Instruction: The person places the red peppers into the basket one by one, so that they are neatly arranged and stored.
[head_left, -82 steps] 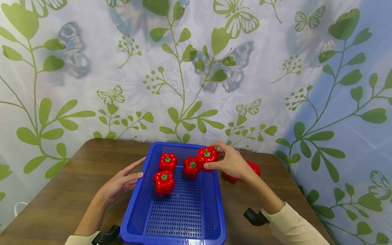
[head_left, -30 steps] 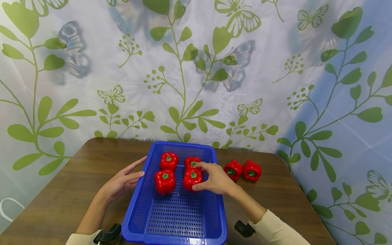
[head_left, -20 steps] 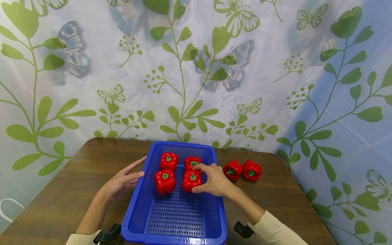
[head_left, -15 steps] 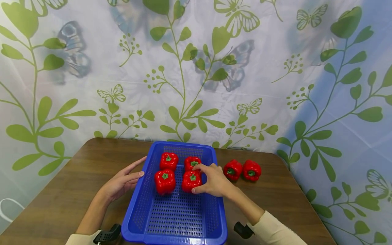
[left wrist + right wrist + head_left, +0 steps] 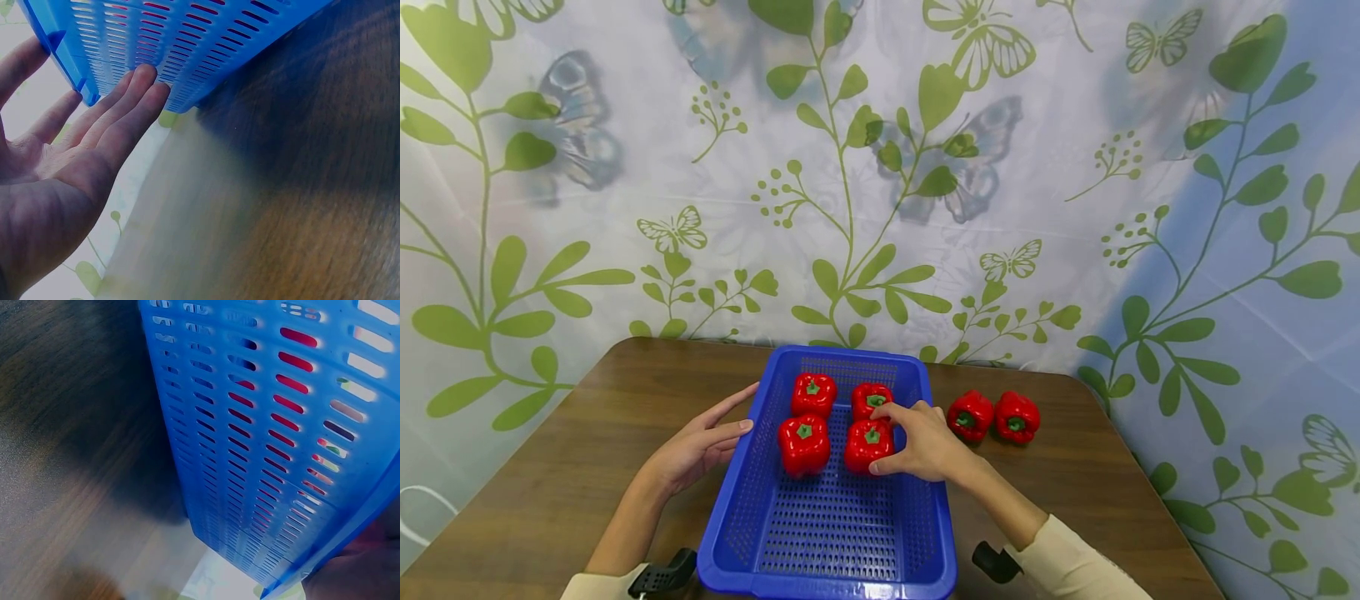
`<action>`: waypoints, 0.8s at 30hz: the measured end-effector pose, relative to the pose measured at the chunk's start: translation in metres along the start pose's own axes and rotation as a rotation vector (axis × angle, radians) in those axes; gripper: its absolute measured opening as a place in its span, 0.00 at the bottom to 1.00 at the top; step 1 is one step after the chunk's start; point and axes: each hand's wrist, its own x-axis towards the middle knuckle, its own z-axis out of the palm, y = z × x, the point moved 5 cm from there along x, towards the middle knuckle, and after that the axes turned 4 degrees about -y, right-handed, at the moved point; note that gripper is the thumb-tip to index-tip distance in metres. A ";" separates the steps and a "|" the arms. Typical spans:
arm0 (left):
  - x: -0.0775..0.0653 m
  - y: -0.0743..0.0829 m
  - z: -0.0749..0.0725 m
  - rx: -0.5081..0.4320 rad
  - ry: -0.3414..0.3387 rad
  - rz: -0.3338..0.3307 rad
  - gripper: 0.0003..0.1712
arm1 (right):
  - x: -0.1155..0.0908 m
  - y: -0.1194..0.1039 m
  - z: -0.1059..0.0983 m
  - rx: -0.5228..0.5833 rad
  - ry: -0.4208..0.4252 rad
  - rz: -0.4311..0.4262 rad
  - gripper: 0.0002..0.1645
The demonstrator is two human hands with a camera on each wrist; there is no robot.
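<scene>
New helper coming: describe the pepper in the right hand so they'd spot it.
On the brown table is a blue basket with four red peppers. Choose the right pepper of the nearer pair, the only one the right hand holds.

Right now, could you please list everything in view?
Basket: one, blue, on the table
Peppers: four, red, in the basket
Other peppers: two, red, right of the basket
Table: one, brown, under the basket
Cloth: at least one, pale with green leaves, behind
Cord: one, white, left edge
Wrist cameras: two, black, on the wrists
Sleeves: two, cream, on the arms
Left hand: one, bare, at the basket's left
Right hand: one, bare, gripping the basket's near right pepper
</scene>
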 end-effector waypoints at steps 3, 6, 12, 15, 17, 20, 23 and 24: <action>0.000 0.000 0.000 0.001 0.000 0.000 0.38 | 0.000 0.000 0.000 -0.005 -0.005 -0.006 0.39; 0.000 0.000 0.000 0.007 -0.002 0.003 0.38 | 0.000 0.001 0.000 -0.008 -0.004 -0.020 0.39; 0.001 0.001 -0.001 0.012 -0.007 0.012 0.38 | 0.000 0.001 -0.001 0.006 -0.009 -0.040 0.39; 0.001 0.002 -0.001 0.004 -0.012 0.014 0.38 | 0.000 0.000 -0.002 0.006 -0.011 -0.044 0.39; 0.001 0.002 -0.001 0.005 -0.019 0.015 0.38 | 0.001 0.000 -0.002 0.001 -0.012 -0.045 0.39; 0.001 0.002 -0.002 0.005 -0.024 0.014 0.38 | 0.002 0.001 -0.002 -0.002 -0.015 -0.042 0.39; 0.001 0.003 -0.003 0.007 -0.030 0.016 0.38 | 0.003 0.001 -0.003 0.001 -0.019 -0.031 0.40; 0.001 0.003 -0.003 0.006 -0.029 0.014 0.38 | 0.003 0.001 -0.003 0.002 -0.020 -0.027 0.40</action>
